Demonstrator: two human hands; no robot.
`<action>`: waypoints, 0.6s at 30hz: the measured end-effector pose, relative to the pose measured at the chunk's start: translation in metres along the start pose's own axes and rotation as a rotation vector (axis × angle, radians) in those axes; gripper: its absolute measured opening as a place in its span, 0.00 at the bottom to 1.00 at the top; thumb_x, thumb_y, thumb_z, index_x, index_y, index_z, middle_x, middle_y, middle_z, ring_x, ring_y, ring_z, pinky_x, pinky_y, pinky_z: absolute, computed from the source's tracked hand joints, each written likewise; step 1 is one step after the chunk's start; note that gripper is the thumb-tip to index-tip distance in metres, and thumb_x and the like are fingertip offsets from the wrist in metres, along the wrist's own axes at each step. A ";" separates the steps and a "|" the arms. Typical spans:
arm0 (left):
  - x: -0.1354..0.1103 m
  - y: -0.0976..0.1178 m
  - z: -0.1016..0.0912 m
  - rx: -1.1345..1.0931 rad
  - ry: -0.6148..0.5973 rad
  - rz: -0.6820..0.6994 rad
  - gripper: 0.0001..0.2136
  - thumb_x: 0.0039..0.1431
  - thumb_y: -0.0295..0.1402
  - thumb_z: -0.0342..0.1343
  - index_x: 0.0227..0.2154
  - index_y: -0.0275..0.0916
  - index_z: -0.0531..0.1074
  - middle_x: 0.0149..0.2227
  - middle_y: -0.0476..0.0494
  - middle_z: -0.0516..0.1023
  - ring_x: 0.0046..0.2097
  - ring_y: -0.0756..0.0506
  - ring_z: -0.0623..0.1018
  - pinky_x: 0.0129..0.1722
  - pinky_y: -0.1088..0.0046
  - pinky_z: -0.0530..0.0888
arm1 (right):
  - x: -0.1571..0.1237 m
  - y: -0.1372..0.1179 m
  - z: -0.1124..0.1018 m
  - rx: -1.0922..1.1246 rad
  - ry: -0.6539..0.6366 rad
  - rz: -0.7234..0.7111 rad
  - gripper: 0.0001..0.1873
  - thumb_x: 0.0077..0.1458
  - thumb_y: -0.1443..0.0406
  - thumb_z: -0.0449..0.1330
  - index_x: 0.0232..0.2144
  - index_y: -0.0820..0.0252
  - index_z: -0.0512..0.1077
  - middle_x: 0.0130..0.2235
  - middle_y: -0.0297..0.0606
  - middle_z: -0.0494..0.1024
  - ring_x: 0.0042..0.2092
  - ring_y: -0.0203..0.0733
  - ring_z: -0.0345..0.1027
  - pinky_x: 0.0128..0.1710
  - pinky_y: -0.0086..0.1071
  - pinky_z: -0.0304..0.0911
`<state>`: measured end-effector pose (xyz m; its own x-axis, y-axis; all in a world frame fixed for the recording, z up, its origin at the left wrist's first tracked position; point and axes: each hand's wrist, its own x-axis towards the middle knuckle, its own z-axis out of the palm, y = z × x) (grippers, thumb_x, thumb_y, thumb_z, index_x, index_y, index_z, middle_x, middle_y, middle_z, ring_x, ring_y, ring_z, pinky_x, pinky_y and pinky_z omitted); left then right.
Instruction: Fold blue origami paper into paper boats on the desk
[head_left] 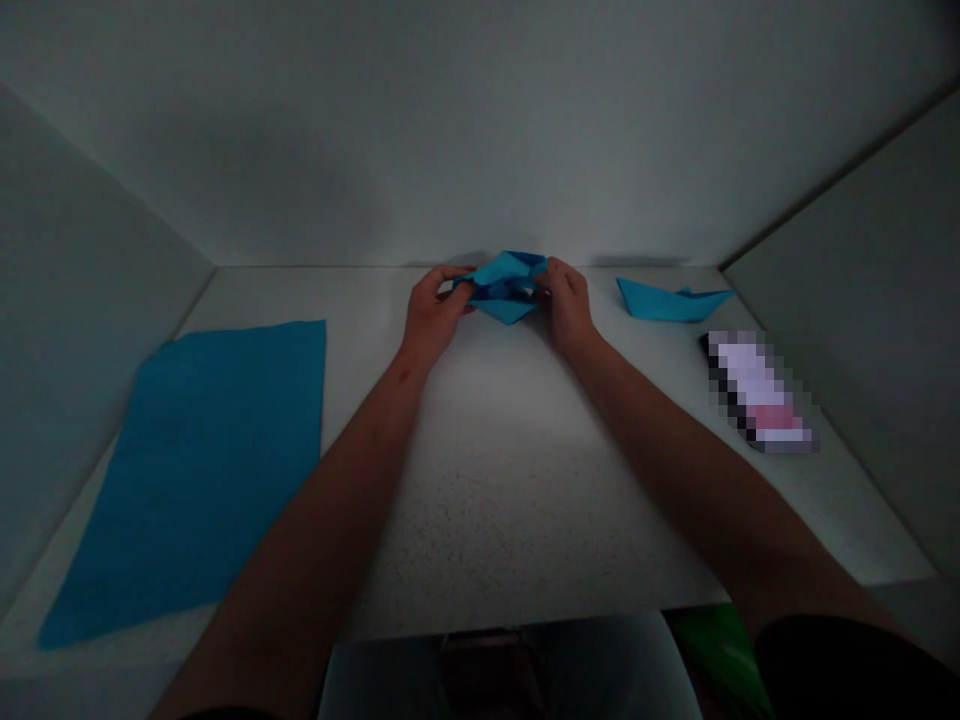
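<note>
folded blue paper [501, 272] held between both hands
left hand [436, 312] pinches its left end; right hand [568, 303] grips its right end

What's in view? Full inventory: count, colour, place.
Folded paper: 1, blue, between both hands, near the back wall
Paper boat: 1, blue, tabletop's far right
Flat sheet: 1 visible (stack or single, can't tell), blue, tabletop's left
Phone: 1, dark edge, screen pixelated, right, nearer than the boat
Tabletop: 1, whitish, speckled, under all these
Walls: 3, greyish, back, left and right
Green item: 1, green, below front edge, right, unidentifiable
Left hand: 1, bare, fingers on the folded paper's left end
Right hand: 1, bare, fingers on its right end
Sleeves: 2, black, bottom edge
Legs: 2, greyish clothing, below front edge
</note>
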<state>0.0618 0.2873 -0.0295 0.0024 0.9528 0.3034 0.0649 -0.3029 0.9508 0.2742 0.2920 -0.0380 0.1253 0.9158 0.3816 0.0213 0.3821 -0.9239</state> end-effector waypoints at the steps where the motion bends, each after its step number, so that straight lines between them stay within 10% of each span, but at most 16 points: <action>1: 0.001 -0.001 -0.001 -0.020 0.003 -0.014 0.09 0.67 0.41 0.64 0.42 0.41 0.79 0.47 0.42 0.86 0.44 0.44 0.86 0.43 0.67 0.85 | 0.001 0.002 -0.001 0.026 0.012 0.022 0.33 0.61 0.37 0.65 0.25 0.53 0.59 0.27 0.30 0.59 0.32 0.38 0.62 0.31 0.31 0.61; 18: 0.007 -0.010 -0.006 -0.265 0.124 -0.056 0.19 0.66 0.53 0.65 0.44 0.43 0.74 0.43 0.45 0.82 0.45 0.44 0.84 0.46 0.63 0.87 | 0.011 0.001 -0.008 0.160 0.159 0.123 0.30 0.57 0.34 0.63 0.34 0.51 0.63 0.34 0.33 0.71 0.42 0.44 0.74 0.41 0.36 0.71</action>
<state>0.0552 0.2974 -0.0367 -0.1166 0.9638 0.2399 -0.2013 -0.2594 0.9445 0.2835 0.3016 -0.0344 0.2718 0.9304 0.2460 -0.1593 0.2956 -0.9419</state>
